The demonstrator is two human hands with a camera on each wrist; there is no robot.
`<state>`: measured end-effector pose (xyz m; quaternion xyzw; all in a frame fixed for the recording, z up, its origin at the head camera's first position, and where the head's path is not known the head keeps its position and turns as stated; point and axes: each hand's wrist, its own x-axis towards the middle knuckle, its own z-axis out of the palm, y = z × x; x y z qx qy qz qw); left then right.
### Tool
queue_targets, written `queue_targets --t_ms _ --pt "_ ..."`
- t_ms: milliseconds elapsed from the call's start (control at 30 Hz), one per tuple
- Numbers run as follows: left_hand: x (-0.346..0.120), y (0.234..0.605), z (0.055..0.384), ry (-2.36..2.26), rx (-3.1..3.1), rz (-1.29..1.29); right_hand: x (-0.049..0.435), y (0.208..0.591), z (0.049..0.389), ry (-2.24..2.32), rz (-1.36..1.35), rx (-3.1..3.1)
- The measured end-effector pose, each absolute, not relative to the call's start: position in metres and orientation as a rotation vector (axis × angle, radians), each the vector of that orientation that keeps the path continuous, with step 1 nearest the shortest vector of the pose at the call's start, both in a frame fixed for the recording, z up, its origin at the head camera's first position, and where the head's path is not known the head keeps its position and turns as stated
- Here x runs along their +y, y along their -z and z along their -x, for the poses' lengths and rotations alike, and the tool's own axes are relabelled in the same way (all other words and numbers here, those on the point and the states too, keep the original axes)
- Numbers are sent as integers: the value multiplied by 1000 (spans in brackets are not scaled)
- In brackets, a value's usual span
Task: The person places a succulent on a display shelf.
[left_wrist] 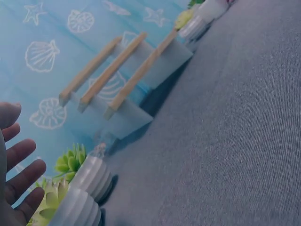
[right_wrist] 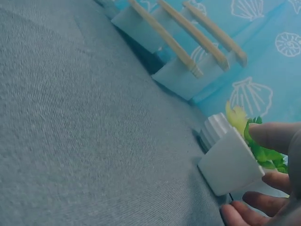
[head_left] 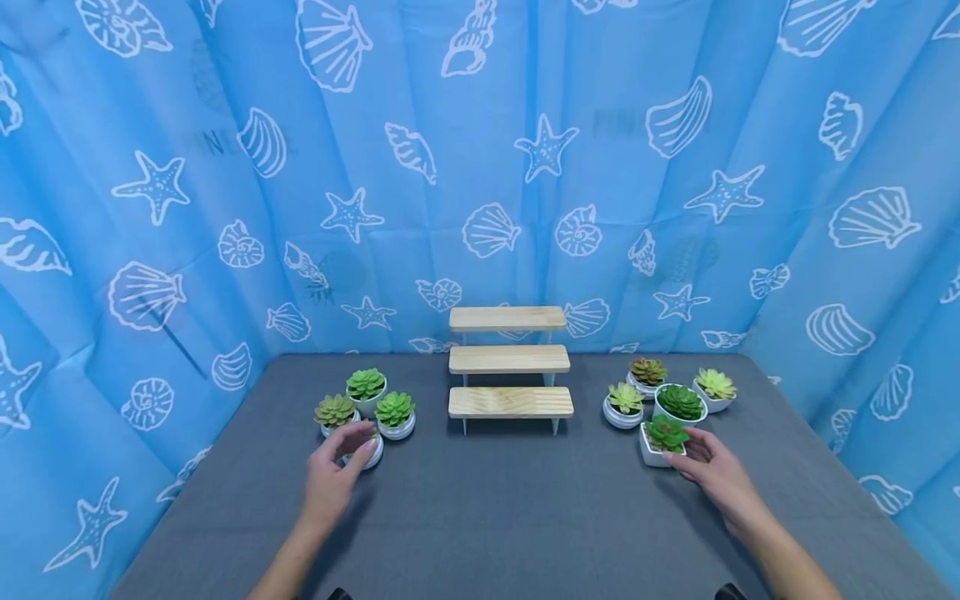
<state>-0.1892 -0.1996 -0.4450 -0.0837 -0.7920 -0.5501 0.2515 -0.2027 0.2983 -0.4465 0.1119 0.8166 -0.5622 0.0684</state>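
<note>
My left hand [head_left: 340,460] reaches over a small potted succulent, whose white pot [head_left: 374,455] shows beside the thumb while its plant is mostly hidden. Loosely spread fingers [left_wrist: 26,181] show at the edge of the left wrist view, beside the ribbed white pots. On the other side, my right hand [head_left: 708,467] is at a bright green succulent [head_left: 664,433] in a square white pot [right_wrist: 231,162]. The thumb overlaps its leaves in the right wrist view, and the other fingers are spread near the pot's side. That pot stands on the grey cloth.
A three-step wooden stand [head_left: 510,402] is at the back middle of the grey table [head_left: 510,517]. Several more potted succulents cluster at each side, among them a dark green one [head_left: 679,402] and a light green one [head_left: 394,409]. A blue shell-print curtain [head_left: 480,167] surrounds the table.
</note>
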Motion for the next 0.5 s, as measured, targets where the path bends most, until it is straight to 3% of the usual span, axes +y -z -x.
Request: queue_targets --t_ms 233,500 --pt "-192 459 201 1530 -2098 276 303 455 209 1609 -324 2546" --pt "-162 433 195 1562 -2090 335 303 458 212 1519 -283 2614"
